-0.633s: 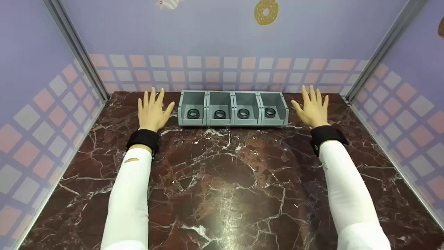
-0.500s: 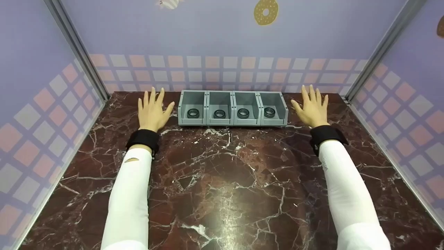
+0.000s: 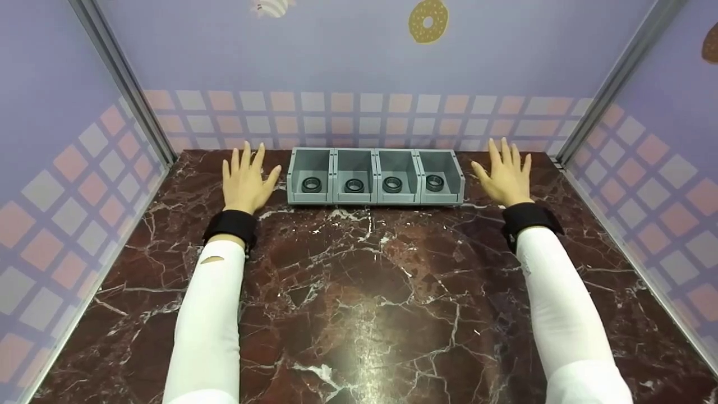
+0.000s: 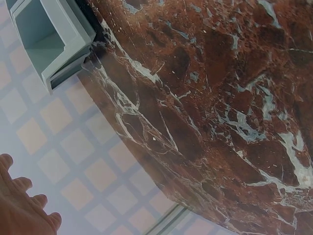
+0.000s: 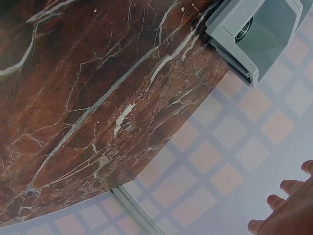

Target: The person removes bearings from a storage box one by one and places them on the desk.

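My left hand (image 3: 245, 180) is spread with straight fingers just left of a row of grey bins, holding nothing. On the other side my right hand (image 3: 506, 178) is spread the same way, its thumb towards the row. A dark ring-shaped bearing lies in each compartment: the leftmost bearing (image 3: 311, 184), one beside it (image 3: 354, 186), a third (image 3: 392, 184) and the rightmost (image 3: 435, 182). The right wrist view shows part of a bearing (image 5: 243, 29) inside the end bin (image 5: 230, 29). In the left wrist view, the end bin (image 4: 73, 39) shows only its side and opening.
The joined grey bins (image 3: 332, 198) stand at the back of a dark red marbled table (image 3: 359, 269), near the tiled-pattern back wall (image 3: 359, 67). Side walls close in left (image 3: 56, 185) and right (image 3: 662, 179). Black bands (image 3: 231, 226) circle both wrists.
The head view has shifted very slightly. Both hands and the bearings stay where they were.
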### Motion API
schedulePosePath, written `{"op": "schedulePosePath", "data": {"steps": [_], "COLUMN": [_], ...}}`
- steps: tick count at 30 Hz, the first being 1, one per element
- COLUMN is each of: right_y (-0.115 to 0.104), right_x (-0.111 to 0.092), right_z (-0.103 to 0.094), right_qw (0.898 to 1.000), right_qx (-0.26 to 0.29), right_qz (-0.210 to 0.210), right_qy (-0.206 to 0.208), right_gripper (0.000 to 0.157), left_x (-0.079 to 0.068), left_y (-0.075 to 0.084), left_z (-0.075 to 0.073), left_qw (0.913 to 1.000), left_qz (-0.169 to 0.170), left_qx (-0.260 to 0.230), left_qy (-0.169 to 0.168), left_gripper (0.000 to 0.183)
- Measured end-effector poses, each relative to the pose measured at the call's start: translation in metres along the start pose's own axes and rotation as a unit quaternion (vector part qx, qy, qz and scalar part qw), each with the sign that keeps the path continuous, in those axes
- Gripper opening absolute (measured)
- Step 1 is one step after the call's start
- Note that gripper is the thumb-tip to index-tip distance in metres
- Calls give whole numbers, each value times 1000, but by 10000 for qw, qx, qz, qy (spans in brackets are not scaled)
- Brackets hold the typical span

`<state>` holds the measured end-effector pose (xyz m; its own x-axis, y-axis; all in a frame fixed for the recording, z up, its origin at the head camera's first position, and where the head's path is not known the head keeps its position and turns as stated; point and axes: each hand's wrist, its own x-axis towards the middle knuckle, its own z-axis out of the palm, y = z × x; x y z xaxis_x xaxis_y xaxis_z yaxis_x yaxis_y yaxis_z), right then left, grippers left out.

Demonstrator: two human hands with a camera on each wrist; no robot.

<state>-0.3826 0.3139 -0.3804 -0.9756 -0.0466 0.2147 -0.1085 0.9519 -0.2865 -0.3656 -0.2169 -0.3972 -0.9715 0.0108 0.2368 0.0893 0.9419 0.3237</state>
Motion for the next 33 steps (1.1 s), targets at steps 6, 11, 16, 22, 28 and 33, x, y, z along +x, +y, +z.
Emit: {"op": "schedulePosePath", "data": {"steps": [6,11,16,22,28,33], "right_y": [2,3,5,7,9,10], "right_x": [2,3,3,4,4,3], "right_z": [3,7,13,22,31,40], "right_qw": [10000,9999,9999,9997,9990,9978], "right_qx": [58,101,138,260,426,625], "right_qz": [29,14,0,48,140,205], "right_qy": [-3,-13,33,16,41,-16], "right_gripper": [76,75,74,74,76,75], "left_x": [2,2,2,2,1,0], "left_y": [0,1,-1,-1,-2,-1], "left_z": [2,6,11,19,30,41], "left_qw": [10000,9999,9999,9995,9983,9959], "left_qz": [24,5,-31,-106,-217,-286], "left_qx": [-39,-101,-150,-301,-533,-828], "left_qy": [36,38,-79,-31,73,208], "left_gripper": [70,70,70,70,70,70]}}
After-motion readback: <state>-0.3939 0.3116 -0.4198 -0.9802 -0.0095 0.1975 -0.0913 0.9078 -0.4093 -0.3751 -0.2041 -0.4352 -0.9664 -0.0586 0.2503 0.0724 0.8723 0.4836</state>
